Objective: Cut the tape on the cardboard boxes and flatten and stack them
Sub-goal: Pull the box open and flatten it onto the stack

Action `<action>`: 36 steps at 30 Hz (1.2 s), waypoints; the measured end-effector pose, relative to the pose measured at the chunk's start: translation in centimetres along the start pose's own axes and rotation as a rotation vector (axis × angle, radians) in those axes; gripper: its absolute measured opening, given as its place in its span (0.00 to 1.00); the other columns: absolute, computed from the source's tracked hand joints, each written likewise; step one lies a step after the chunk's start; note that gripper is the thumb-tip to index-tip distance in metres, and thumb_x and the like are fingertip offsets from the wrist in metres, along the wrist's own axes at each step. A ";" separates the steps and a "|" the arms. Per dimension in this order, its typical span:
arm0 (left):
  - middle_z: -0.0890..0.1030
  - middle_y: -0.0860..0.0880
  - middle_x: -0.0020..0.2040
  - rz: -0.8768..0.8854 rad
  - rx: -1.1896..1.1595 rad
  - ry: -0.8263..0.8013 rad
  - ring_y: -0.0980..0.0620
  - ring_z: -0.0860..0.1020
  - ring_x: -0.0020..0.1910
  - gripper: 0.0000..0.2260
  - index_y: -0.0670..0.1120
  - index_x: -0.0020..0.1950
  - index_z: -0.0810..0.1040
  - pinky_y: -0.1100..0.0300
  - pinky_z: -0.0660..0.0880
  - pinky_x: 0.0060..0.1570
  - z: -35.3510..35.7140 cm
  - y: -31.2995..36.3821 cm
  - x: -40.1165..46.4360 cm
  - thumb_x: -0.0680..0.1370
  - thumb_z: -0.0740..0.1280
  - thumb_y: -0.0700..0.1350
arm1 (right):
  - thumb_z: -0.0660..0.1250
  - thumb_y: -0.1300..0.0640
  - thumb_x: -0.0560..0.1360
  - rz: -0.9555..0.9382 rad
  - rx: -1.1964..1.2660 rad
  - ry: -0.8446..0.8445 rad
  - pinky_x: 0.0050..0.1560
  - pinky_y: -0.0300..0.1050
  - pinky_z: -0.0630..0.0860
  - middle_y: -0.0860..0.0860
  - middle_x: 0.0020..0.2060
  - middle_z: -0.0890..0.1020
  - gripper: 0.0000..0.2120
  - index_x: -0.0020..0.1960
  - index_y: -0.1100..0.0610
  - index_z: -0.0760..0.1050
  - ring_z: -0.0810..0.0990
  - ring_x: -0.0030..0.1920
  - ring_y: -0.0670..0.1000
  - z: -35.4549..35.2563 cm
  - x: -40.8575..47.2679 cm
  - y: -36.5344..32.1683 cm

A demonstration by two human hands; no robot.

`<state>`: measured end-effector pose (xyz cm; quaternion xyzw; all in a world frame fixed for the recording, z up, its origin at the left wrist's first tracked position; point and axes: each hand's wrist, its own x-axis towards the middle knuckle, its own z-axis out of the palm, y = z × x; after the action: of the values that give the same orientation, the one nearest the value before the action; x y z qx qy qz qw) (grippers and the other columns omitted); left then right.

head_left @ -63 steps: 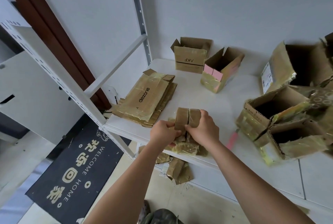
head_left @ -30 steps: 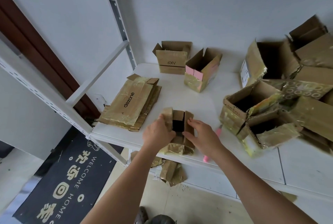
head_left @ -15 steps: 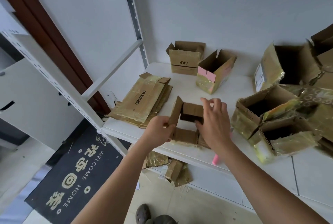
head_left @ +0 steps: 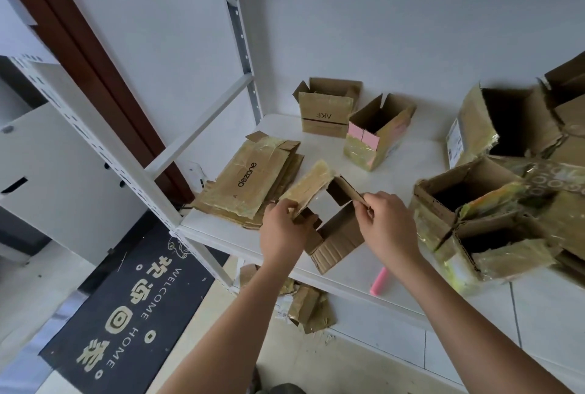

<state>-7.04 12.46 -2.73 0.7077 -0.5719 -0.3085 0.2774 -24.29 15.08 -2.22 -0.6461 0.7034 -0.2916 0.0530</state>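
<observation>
Left hand (head_left: 286,229) and right hand (head_left: 387,224) each pinch a flap of the small box (head_left: 335,235) (ends open); press opposite corners flat, then add to flattened stack (head_left: 250,180).

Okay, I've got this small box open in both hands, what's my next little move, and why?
Probably press the small box flat. Your left hand and right hand each grip an opened flap, you can see through it to the shelf, so it should collapse, ready for the flattened stack to its left.

Both forearms bare, no sleeves, rings or watch visible; footwear possibly dark.
</observation>
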 end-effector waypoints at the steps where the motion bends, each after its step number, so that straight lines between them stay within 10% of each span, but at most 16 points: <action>1: 0.75 0.51 0.60 -0.012 -0.001 0.022 0.53 0.72 0.48 0.18 0.49 0.64 0.76 0.68 0.65 0.34 0.3 0.0 -0.1 0.75 0.73 0.48 | 0.63 0.56 0.80 -0.003 0.006 -0.008 0.30 0.41 0.59 0.49 0.32 0.71 0.11 0.42 0.61 0.77 0.70 0.37 0.51 -0.1 -0.1 0.1; 5: 0.74 0.50 0.63 0.019 -0.137 -0.045 0.51 0.74 0.53 0.21 0.50 0.66 0.75 0.59 0.73 0.47 0.3 0.4 0.0 0.74 0.70 0.37 | 0.65 0.58 0.80 0.005 0.091 0.010 0.29 0.38 0.57 0.46 0.27 0.67 0.14 0.36 0.57 0.70 0.65 0.29 0.46 -0.2 -0.4 0.8; 9: 0.74 0.55 0.59 0.029 -0.489 -0.237 0.54 0.78 0.41 0.33 0.55 0.68 0.73 0.64 0.76 0.32 -1.8 0.3 0.4 0.72 0.58 0.25 | 0.67 0.61 0.79 0.081 0.266 0.127 0.29 0.32 0.61 0.43 0.28 0.73 0.06 0.43 0.56 0.75 0.69 0.27 0.42 -0.3 -0.2 1.8; 11: 0.78 0.54 0.60 -0.043 -0.714 -0.280 0.56 0.79 0.51 0.34 0.51 0.69 0.74 0.62 0.79 0.46 -2.9 -0.3 1.1 0.71 0.54 0.22 | 0.66 0.62 0.79 0.116 0.379 0.055 0.33 0.31 0.68 0.47 0.38 0.81 0.12 0.61 0.57 0.77 0.79 0.36 0.46 0.1 -0.3 2.6; 14: 0.78 0.44 0.64 -0.265 -1.009 -0.333 0.46 0.76 0.64 0.26 0.44 0.67 0.74 0.50 0.75 0.62 -3.9 -1.5 2.0 0.73 0.54 0.26 | 0.64 0.66 0.79 0.166 0.472 -0.197 0.40 0.29 0.71 0.50 0.48 0.83 0.15 0.62 0.55 0.78 0.82 0.49 0.50 1.4 -0.8 3.5; 17: 0.76 0.44 0.65 -0.320 -0.688 -0.255 0.44 0.76 0.62 0.15 0.46 0.67 0.73 0.47 0.76 0.59 -3.5 -3.0 2.4 0.80 0.65 0.44 | 0.57 0.75 0.73 0.278 0.539 -0.387 0.47 0.24 0.67 0.48 0.56 0.79 0.27 0.52 0.45 0.82 0.77 0.57 0.48 2.3 -1.1 3.9; 20: 0.77 0.47 0.59 -0.372 -0.421 -0.246 0.47 0.77 0.53 0.29 0.45 0.74 0.67 0.53 0.78 0.47 -2.5 -4.0 2.4 0.75 0.73 0.48 | 0.56 0.73 0.73 0.376 0.606 -0.465 0.47 0.30 0.68 0.45 0.56 0.79 0.26 0.46 0.44 0.82 0.76 0.53 0.41 2.9 -0.8 3.7; 23: 0.79 0.49 0.51 -0.399 -0.418 -0.177 0.49 0.78 0.49 0.21 0.44 0.69 0.73 0.52 0.77 0.48 -1.5 -4.6 2.4 0.76 0.72 0.40 | 0.65 0.57 0.79 0.419 0.612 -0.445 0.46 0.30 0.69 0.49 0.65 0.76 0.12 0.61 0.48 0.72 0.76 0.53 0.40 3.6 -0.6 2.8; 26: 0.80 0.47 0.50 -0.488 -0.523 -0.119 0.46 0.79 0.47 0.13 0.45 0.61 0.78 0.48 0.80 0.45 -1.2 -5.1 2.3 0.77 0.69 0.36 | 0.69 0.43 0.75 0.373 0.424 -0.477 0.65 0.47 0.68 0.54 0.72 0.66 0.37 0.77 0.49 0.55 0.65 0.72 0.55 4.9 -0.8 2.4; 29: 0.81 0.46 0.50 -0.492 -0.573 -0.090 0.45 0.80 0.48 0.09 0.47 0.56 0.79 0.49 0.80 0.45 -1.0 -5.4 2.4 0.78 0.68 0.35 | 0.70 0.40 0.73 0.382 0.323 -0.374 0.64 0.52 0.62 0.57 0.72 0.63 0.44 0.79 0.47 0.47 0.60 0.70 0.60 6.0 -0.8 1.8; 33: 0.82 0.47 0.53 -0.367 -0.540 -0.008 0.51 0.79 0.46 0.10 0.46 0.57 0.78 0.56 0.78 0.41 -0.6 -5.5 2.4 0.78 0.68 0.35 | 0.74 0.52 0.73 0.294 0.253 -0.244 0.48 0.40 0.58 0.56 0.60 0.65 0.39 0.76 0.44 0.56 0.60 0.57 0.51 7.0 -0.6 1.6; 36: 0.74 0.48 0.66 -0.084 -0.128 0.009 0.52 0.74 0.55 0.29 0.52 0.73 0.65 0.59 0.74 0.52 0.6 -6.3 2.2 0.76 0.69 0.34 | 0.72 0.60 0.75 0.208 0.120 -0.247 0.50 0.41 0.69 0.53 0.59 0.63 0.29 0.71 0.45 0.68 0.63 0.60 0.53 8.1 -0.4 1.9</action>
<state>-3.12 11.52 -8.12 0.7131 -0.5196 -0.3528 0.3115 -22.28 12.65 -9.93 -0.5963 0.7360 -0.2445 0.2073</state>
